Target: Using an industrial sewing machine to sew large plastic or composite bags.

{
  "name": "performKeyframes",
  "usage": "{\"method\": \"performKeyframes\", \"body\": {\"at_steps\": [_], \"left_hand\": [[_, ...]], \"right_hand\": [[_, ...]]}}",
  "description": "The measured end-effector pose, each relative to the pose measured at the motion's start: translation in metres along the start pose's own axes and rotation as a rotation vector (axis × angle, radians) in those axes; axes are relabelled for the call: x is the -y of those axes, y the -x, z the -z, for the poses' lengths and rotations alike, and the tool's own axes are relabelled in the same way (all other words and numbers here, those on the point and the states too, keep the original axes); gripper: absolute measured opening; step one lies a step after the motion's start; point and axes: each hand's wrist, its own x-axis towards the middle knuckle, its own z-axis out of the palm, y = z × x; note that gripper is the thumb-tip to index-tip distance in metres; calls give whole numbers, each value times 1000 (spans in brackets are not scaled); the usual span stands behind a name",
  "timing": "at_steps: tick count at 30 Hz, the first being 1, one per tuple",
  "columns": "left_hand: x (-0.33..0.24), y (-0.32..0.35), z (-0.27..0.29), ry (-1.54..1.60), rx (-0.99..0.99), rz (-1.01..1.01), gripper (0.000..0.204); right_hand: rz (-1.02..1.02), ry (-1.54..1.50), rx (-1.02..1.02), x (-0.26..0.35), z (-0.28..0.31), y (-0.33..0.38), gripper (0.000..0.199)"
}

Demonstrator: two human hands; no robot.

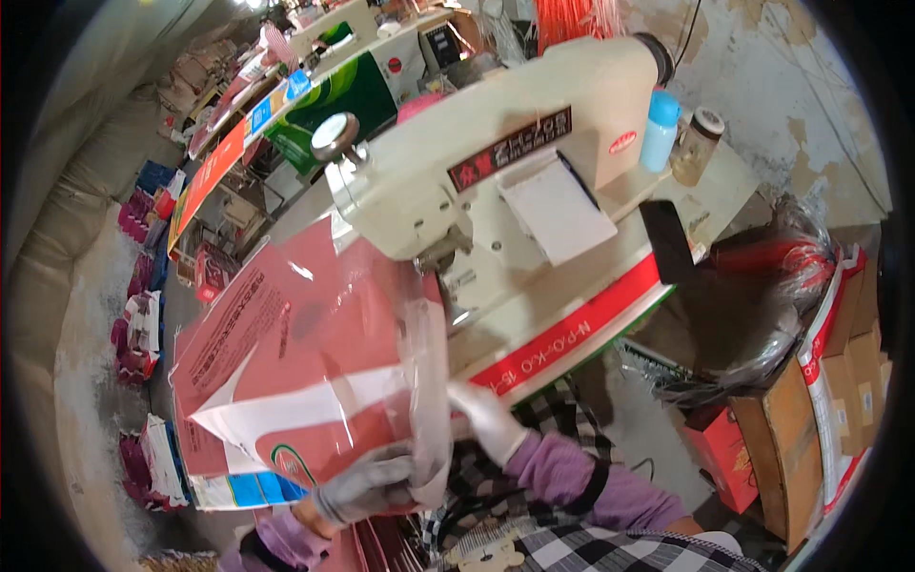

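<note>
A large pink and white printed sack point(315, 334) lies under the head of a cream sewing machine point(496, 143), its clear plastic edge running toward me. My left hand point(367, 488), in a grey glove, is closed on the sack's near edge, the fingers bent over the plastic. Against the sack's right edge is my right hand point(488, 421), in a white glove; its fingertips pinch at the plastic and are partly hidden. The machine's needle area is mostly covered by the sack and the machine head.
A dark phone point(669, 240) rests at the table's right edge. Behind it stand a blue bottle point(660, 133) and a lidded jar point(699, 148). Cardboard boxes point(777, 458) and plastic-wrapped material point(772, 315) are at the right. Bundled stacks point(143, 334) line the left floor.
</note>
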Motion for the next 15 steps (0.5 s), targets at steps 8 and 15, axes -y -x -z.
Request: {"method": "performKeyframes", "body": {"at_steps": [8, 15], "left_hand": [[-59, -53, -81, -2261, 149, -1038, 12], [-21, -46, -82, -2292, 434, -337, 12]], "right_hand": [[67, 369, -29, 17, -9, 59, 56], [24, 1058, -313, 19, -7, 42, 41]]}}
